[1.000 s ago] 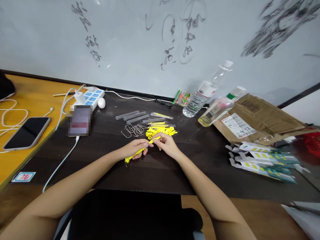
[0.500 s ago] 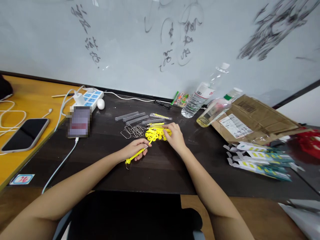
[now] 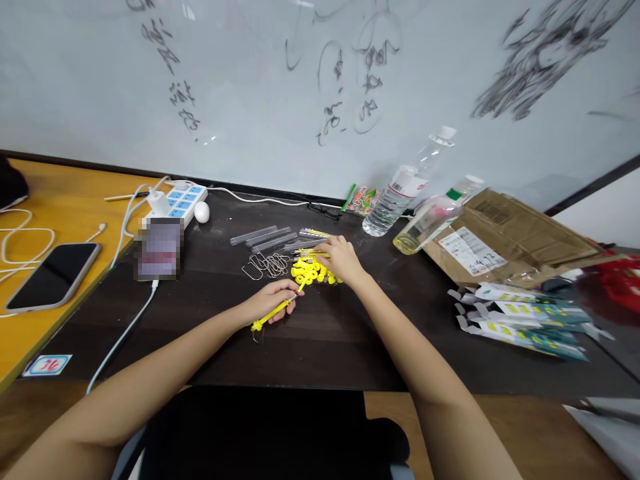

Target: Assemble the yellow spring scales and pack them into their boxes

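My left hand [image 3: 277, 299] is closed round a yellow rod [image 3: 274, 316] that slants over the dark table, with yellow bits and a thin wire at its lower end. Just above the pile of yellow rings [image 3: 307, 271], my right hand [image 3: 340, 259] reaches over thin yellow-and-metal rods [image 3: 306, 253]; its fingertips are bent down among them, and what they grip, if anything, is hidden. Metal hooks [image 3: 274, 265] lie left of the rings. Behind them are clear ribbed tubes [image 3: 274, 240].
On the right stand a water bottle [image 3: 393, 203] and a leaning oil bottle [image 3: 425, 223], beside a cardboard parcel [image 3: 510, 233] and folded cartons [image 3: 525, 323]. At left are a power strip [image 3: 184, 201], a phone [image 3: 55, 277] and cables. Glasses [image 3: 324, 211] lie behind.
My right hand has moved slightly left and up, from the yellow rings to the thin rods behind them. My left hand still holds the yellow rod in nearly the same place.
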{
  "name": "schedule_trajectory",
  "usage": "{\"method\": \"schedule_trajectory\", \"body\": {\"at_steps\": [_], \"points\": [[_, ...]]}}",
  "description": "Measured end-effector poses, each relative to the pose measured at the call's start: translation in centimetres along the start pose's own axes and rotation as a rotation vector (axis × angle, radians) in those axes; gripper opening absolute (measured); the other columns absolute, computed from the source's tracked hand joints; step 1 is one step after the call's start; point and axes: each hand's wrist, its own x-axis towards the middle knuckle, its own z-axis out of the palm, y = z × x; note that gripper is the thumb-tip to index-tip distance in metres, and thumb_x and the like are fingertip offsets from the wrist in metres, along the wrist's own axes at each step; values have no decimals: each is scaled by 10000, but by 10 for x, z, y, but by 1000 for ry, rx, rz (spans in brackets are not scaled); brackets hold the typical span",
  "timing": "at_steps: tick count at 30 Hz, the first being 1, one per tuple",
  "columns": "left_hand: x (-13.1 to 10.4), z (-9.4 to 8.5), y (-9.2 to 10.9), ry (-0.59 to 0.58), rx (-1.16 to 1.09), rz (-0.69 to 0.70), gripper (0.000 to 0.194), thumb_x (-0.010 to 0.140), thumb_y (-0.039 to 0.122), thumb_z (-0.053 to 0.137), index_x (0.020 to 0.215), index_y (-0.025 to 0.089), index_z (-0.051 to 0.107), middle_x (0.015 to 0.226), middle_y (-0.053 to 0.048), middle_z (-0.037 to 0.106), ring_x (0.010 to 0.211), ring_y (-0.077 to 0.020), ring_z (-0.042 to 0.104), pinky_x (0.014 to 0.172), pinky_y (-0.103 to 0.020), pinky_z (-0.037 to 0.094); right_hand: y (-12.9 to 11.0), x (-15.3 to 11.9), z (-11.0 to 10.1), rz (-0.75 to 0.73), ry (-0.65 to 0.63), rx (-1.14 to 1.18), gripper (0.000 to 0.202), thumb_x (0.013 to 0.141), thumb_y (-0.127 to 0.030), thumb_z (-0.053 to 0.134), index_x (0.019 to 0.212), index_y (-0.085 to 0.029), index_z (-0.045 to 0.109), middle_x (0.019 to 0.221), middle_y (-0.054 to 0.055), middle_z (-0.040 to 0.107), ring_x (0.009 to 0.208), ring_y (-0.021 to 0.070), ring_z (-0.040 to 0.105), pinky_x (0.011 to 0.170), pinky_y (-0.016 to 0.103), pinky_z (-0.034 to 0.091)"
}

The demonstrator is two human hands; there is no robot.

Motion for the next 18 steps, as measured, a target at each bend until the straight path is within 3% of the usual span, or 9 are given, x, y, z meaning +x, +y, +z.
{"method": "schedule_trajectory", "body": {"at_steps": [5, 9, 14, 18], "points": [[0, 0, 0, 5, -2, -4, 179, 826, 250, 466, 961, 139, 503, 562, 49, 538, 272, -35, 375, 259, -129, 236, 6, 8, -8, -116, -64, -5, 238, 912, -332, 519, 1087, -245, 654, 1029, 100, 620, 970, 258, 488, 767, 350, 365], [0, 0, 0, 8, -17, 6, 190, 828, 273, 481, 965, 142, 501, 562, 54, 536, 267, -30, 373, 263, -126, 241, 6, 7, -20, -141, 12, -8, 223, 919, -325, 503, 1068, -227, 638, 1007, 108, 634, 961, 266, 496, 757, 355, 376], [1, 0, -2, 25, -13, 23, 192, 839, 290, 487, 961, 143, 505, 558, 59, 528, 267, -30, 374, 262, -129, 245, -6, -8, -46, -78, 261, 216, 205, 911, -347, 505, 1013, -199, 605, 997, 111, 633, 949, 261, 533, 809, 386, 414], [1, 0, -1, 45, -1, 40, 198, 857, 309, 489, 956, 139, 507, 559, 60, 521, 267, -26, 370, 262, -129, 241, -16, -24, -53, 124, 588, 831, 222, 877, -392, 542, 1013, -227, 485, 912, 52, 643, 825, 193, 614, 663, 305, 483]]}}
